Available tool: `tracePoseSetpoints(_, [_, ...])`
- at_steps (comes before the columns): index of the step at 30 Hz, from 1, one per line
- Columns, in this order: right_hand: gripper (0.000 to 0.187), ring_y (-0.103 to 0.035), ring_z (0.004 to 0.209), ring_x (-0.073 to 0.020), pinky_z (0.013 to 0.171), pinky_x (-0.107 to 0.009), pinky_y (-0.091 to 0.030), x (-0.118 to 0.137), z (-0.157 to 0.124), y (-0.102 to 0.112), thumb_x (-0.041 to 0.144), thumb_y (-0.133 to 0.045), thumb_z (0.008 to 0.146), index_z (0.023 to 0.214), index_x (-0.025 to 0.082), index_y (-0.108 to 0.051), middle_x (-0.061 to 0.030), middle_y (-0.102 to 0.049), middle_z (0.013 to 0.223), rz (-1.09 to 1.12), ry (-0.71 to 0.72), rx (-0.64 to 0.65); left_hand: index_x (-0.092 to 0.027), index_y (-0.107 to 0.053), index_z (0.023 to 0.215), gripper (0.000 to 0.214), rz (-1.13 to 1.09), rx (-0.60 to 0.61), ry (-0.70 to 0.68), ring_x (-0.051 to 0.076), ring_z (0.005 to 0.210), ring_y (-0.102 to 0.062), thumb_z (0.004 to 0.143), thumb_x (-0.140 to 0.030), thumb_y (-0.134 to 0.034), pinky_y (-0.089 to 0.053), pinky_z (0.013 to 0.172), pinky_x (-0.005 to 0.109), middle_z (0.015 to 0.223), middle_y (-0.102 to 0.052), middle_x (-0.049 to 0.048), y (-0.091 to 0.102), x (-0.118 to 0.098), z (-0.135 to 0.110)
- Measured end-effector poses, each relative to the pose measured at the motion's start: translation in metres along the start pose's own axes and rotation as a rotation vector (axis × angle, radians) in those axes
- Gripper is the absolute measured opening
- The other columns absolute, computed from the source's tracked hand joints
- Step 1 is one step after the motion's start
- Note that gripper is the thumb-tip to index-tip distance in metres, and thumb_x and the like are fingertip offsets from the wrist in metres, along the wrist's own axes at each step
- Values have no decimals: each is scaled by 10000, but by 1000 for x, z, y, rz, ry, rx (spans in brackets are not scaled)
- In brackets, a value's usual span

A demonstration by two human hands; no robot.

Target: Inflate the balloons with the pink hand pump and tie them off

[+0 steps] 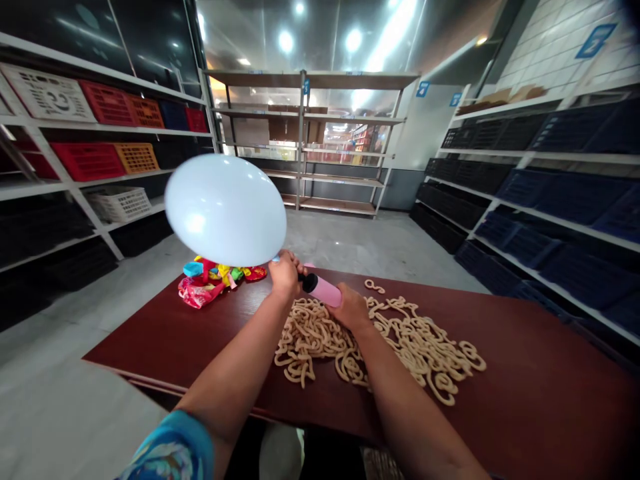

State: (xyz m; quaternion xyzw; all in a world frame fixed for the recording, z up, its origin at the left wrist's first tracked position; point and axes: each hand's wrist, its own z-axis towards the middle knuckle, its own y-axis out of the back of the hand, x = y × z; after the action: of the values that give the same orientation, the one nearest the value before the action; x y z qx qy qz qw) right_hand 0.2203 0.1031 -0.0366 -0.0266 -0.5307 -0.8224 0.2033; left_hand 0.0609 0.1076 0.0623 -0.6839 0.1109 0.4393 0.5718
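Readable writing: blue wall signs, one looked like "4" (pixel 423 89), its neighbour like "3" (pixel 455 99), and a bigger tilted one upper right like "2" (pixel 595 41); small blue tags (pixel 307 85) on the back rack (pixel 350 81) were too small to read. Left hand (pixel 283 273) was clenched around the neck of the pale blue balloon (pixel 226 210), which hung in the air up and left of it, past the far edge of the surface (pixel 540 353). Right hand (pixel 351 309) gripped the pink pump (pixel 324 289), black end toward the left hand; couldn't tell if they touched. Pump sat above the curly beige pieces (pixel 320 333), heaped mid-surface and spread rightward, well apart from the right edge. Limp coloured balloons (pixel 200 291) lay near the far left edge. Near edge ran under both forearms, left corner jutting over the floor (pixel 345 241). Floor ran between surface and back rack, with crate shelves (pixel 150 130) left and dark-bin racks (pixel 500 153) right.
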Motion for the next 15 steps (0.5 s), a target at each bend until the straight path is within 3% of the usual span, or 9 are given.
tracePoseSetpoints(5, [508,-572,783,-206,673,-282,-361,-1,1,3,503,-633,644,1025,188,-516,-63,-624,881,55,46,12,-195,-303,570,155,-35,-4,28,58,311,-302,619,-149,-442,-297,363,200,415,-260,-88,0,7,1])
tracePoseSetpoints(10, [773,-463,1071,-286,930,-422,-276,12,1,20,570,-603,651,1256,138,-390,-150,-516,1186,91,221,-169,-196,-319,598,153,-83,-12,24,55,322,-308,651,-188,-462,-300,376,192,433,-266,-91,3,-3,-3])
tracePoseSetpoints(15, [618,-418,1124,-252,970,-402,-250,41,-6,37,474,-500,794,1300,150,-356,-131,-482,1244,101,428,-192,-192,-326,600,138,-142,40,159,46,346,-308,657,-180,-451,-323,405,190,459,-281,-84,7,1,-23])
